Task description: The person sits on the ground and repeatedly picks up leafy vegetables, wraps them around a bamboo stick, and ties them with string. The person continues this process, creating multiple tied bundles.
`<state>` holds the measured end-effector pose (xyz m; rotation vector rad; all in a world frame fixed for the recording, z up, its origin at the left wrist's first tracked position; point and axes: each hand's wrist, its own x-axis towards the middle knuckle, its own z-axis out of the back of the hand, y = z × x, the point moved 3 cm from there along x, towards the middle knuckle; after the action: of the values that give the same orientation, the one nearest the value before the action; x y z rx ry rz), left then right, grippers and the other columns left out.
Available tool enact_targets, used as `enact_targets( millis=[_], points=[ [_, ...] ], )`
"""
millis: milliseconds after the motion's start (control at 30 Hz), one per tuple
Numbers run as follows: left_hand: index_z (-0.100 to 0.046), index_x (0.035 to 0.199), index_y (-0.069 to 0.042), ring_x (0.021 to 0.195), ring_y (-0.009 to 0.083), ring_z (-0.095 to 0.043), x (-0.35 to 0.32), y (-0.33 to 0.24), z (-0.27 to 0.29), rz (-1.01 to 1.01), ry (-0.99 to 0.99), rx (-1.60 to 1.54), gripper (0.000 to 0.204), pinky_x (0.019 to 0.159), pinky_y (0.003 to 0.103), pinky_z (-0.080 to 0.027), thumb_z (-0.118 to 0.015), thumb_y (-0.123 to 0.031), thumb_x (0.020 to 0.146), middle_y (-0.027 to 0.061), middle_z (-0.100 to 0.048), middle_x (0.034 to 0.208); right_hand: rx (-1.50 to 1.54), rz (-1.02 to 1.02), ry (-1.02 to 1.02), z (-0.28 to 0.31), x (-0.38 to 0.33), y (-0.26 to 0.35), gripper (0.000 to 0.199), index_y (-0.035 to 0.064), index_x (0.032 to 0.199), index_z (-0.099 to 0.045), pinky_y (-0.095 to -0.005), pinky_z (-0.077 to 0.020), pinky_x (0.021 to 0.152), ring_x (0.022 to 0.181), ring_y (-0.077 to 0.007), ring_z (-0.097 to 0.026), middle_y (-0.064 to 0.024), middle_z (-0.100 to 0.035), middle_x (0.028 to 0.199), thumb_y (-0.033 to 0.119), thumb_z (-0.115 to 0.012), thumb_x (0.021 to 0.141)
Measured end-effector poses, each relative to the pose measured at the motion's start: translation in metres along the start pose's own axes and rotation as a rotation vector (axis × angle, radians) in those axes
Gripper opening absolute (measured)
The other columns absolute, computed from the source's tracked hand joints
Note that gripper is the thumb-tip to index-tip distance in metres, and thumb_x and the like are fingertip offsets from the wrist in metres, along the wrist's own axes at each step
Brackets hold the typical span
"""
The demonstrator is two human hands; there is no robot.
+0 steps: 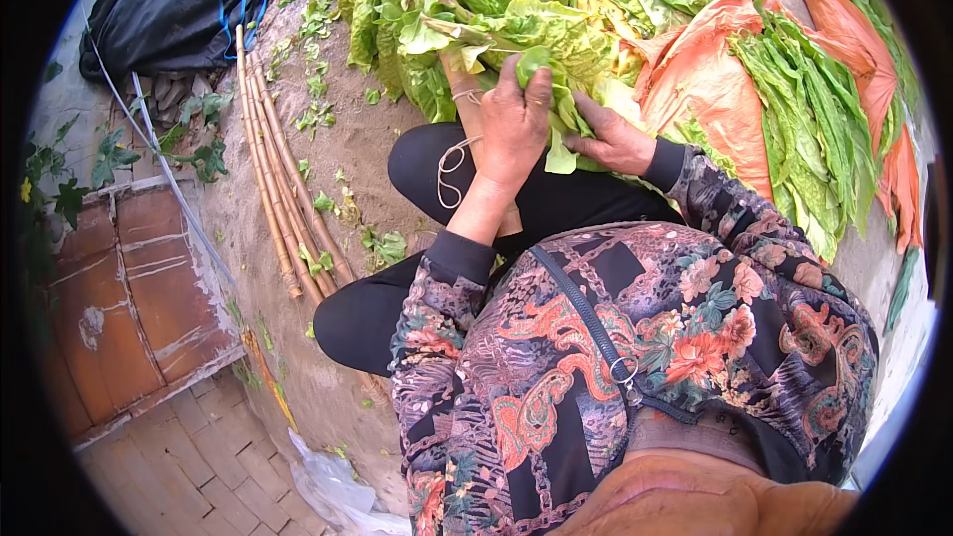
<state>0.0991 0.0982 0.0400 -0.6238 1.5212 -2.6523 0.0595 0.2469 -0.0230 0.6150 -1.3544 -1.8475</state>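
Note:
My left hand (512,129) is raised in front of the leaf pile, its fingers closed around a green leaf (565,117). From the other side my right hand (619,142) grips the same leaf, thumb and fingers pressed together. Beneath my left hand and wrist lies a pale, flat-looking wooden stick (469,113), slanting across my lap. A thin looped string (444,177) hangs beside it. Just beyond my hands, large leafy green leaves (467,0) are heaped, covering the stick's far end. The leaf's stem end is partly hidden by my fingers.
Several bamboo poles (270,174) lie on the sandy ground at left, among leaf scraps. Orange sacking (707,89) with more long green leaves (809,129) lies at right. A black bag (179,5) is at far left, above a rusty metal panel (139,288). Clear plastic (338,481) lies below.

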Motion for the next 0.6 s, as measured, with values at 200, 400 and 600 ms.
enact_targets(
  millis=[200,400,600],
  points=[
    [-0.04,0.119,0.006,0.082,0.0367,-0.065,-0.009,-0.014,0.011,0.092,0.146,0.38,0.076,0.071,0.04,-0.052,-0.075,-0.042,0.071,0.0222,-0.065,0.085,0.163,0.059,0.019,0.006,0.005,0.013,0.046,0.0014,0.131,-0.04,-0.032,-0.041,0.094,0.111,-0.0212,-0.052,-0.0147,-0.055,0.119,0.019,-0.056,0.092],
    [-0.034,0.122,0.003,0.084,0.0281,-0.067,-0.01,0.02,0.041,0.093,-0.112,-0.161,0.071,0.074,0.034,-0.052,-0.077,-0.018,0.07,0.0192,-0.066,0.094,-0.269,0.226,0.085,0.006,0.033,0.048,0.055,-0.0009,0.138,-0.032,-0.0328,-0.0365,0.1,0.119,-0.0307,-0.048,-0.0235,-0.047,0.13,0.025,-0.051,0.093],
    [-0.049,0.118,0.001,0.065,0.0187,-0.064,-0.027,-0.014,0.087,0.174,0.089,0.303,0.047,0.06,0.032,-0.049,-0.07,-0.016,0.079,0.014,-0.064,0.071,0.244,-0.109,0.352,0.016,0.031,0.023,0.046,-0.0025,0.132,-0.043,-0.0255,-0.0416,0.09,0.104,-0.0107,-0.049,-0.0069,-0.057,0.118,0.013,-0.056,0.091]
  ],
)
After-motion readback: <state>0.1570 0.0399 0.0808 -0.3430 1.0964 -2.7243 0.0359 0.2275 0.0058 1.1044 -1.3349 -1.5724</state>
